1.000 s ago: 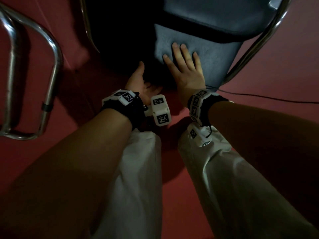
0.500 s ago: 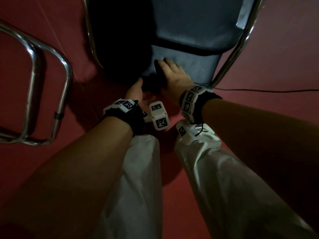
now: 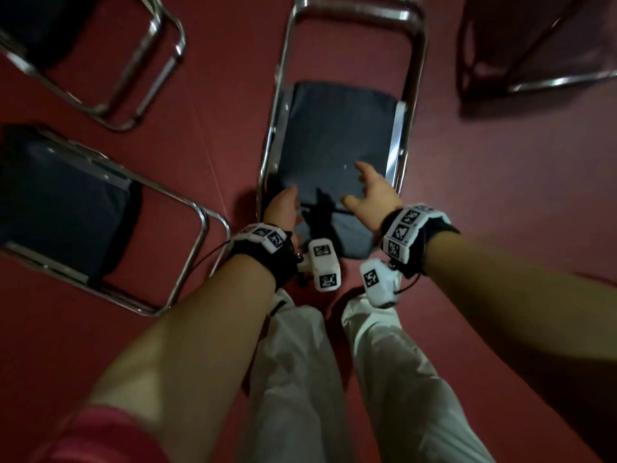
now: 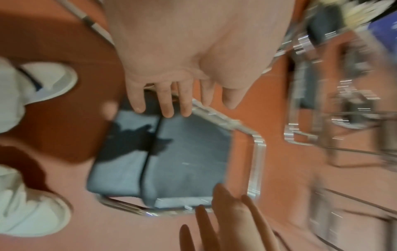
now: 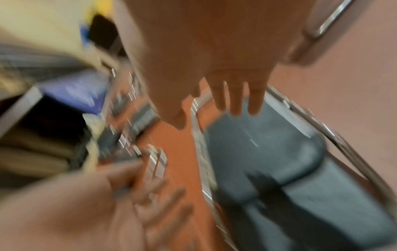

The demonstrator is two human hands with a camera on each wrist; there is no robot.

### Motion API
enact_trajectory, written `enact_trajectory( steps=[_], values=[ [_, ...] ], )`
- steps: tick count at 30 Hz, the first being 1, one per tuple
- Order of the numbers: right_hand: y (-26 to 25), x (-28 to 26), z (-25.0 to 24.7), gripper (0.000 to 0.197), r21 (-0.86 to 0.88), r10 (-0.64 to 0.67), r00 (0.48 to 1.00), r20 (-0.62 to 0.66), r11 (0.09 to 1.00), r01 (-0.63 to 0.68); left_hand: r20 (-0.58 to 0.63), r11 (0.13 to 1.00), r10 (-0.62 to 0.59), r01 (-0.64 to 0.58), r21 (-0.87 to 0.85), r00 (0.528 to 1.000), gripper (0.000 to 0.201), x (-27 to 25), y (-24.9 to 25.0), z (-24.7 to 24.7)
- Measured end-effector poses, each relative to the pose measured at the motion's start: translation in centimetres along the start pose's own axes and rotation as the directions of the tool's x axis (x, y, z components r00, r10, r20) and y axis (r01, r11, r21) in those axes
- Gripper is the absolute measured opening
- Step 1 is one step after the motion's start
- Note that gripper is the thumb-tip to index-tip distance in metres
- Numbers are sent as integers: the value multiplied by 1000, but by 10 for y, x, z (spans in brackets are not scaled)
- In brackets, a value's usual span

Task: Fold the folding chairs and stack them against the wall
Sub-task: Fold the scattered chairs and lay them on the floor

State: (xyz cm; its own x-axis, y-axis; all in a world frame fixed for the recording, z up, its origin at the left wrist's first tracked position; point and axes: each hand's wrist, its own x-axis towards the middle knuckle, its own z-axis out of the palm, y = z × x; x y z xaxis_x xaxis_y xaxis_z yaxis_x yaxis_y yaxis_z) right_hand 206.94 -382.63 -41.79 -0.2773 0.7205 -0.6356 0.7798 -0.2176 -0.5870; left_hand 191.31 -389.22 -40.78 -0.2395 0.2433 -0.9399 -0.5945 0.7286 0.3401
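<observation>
A folded chair (image 3: 337, 138) with a dark blue seat and chrome frame (image 3: 415, 61) lies flat on the red floor in front of my feet. Both hands hover just above its near end, and their shadows fall on the pad. My left hand (image 3: 283, 208) is over the near left corner, fingers relaxed and holding nothing. My right hand (image 3: 370, 192) is spread above the seat's near right side, also holding nothing. The left wrist view shows the left fingers (image 4: 167, 101) above the chair (image 4: 182, 152). The blurred right wrist view shows the right fingers (image 5: 234, 100) over the seat (image 5: 268, 152).
An unfolded blue chair (image 3: 66, 202) stands close on the left, and another chrome frame (image 3: 133, 61) is at the upper left. A dark chair (image 3: 534, 45) is at the upper right. My white trouser legs (image 3: 300, 362) stand just behind the folded chair.
My right hand was pressing flat on the chair's blue pad; it has lifted off. The chair now lies folded flat, farther below, and both hands hover free over it.
</observation>
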Motion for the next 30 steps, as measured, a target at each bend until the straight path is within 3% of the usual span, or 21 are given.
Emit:
enact_trajectory(
  steps=[3, 8, 14, 18, 19, 23, 30],
  values=[
    [-54, -42, -56, 73, 68, -20, 999, -51, 997, 24, -25, 985, 119, -115, 128, 993, 21, -67, 41, 5],
    [-131, -122, -141, 69, 206, -9, 987, -158, 978, 41, 18, 915, 342, -338, 222, 939, 49, -179, 112, 20],
    [-218, -204, -233, 61, 340, -32, 947, -321, 929, 146, 112, 823, 522, -533, 194, 846, 34, -324, 189, 38],
    [-265, -245, -283, 89, 387, -76, 914, -399, 889, 244, 201, 763, 590, -621, 180, 782, 26, -400, 223, 52],
    [-276, -256, -296, 85, 389, -91, 900, -427, 879, 274, 224, 734, 620, -656, 173, 752, 26, -419, 231, 55],
    [-299, -296, -333, 55, 462, -96, 852, -515, 806, 370, 309, 637, 689, -751, 171, 655, 27, -466, 253, 72],
    [-271, -345, -389, 54, 454, -63, 810, -583, 801, 389, 463, 531, 690, -823, 199, 557, 19, -504, 252, 130]
  ],
)
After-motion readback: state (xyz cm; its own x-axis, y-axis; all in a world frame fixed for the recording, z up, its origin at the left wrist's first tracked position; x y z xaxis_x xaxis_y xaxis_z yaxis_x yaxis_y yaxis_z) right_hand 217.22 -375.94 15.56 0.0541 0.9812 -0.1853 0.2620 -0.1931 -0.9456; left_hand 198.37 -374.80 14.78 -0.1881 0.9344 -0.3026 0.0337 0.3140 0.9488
